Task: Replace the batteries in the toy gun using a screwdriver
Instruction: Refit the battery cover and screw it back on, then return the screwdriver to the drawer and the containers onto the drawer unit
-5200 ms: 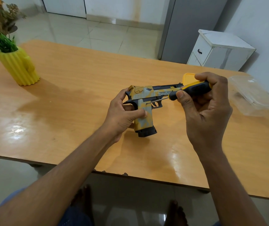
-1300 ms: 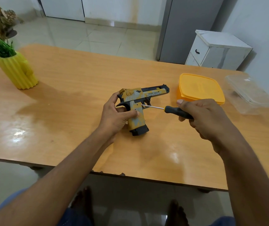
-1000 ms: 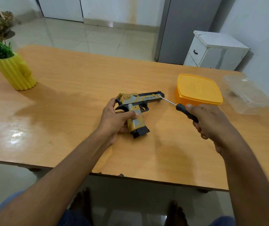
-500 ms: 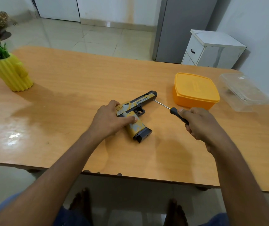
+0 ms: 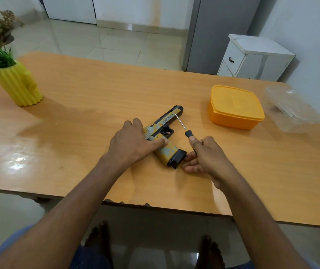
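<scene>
The yellow and black toy gun (image 5: 165,131) lies flat on the wooden table (image 5: 77,117), barrel pointing to the far right, its black magazine base toward me. My left hand (image 5: 134,142) rests on its rear end, thumb along the grip. My right hand (image 5: 203,156) holds the screwdriver (image 5: 184,127) by its black handle, the metal shaft pointing up toward the barrel's tip. The lower fingers of that hand stretch toward the magazine base and lie on the table beside it.
An orange lidded box (image 5: 234,107) stands to the right of the gun, with a clear plastic container (image 5: 292,109) beyond it near the table's right edge. A yellow ribbed pot with a plant (image 5: 15,84) is at the far left. A white cabinet (image 5: 252,57) stands behind the table.
The gun has gone from held upright to lying flat on the table. My left hand now lies on top of it. My right hand has moved in beside the magazine base with the screwdriver.
</scene>
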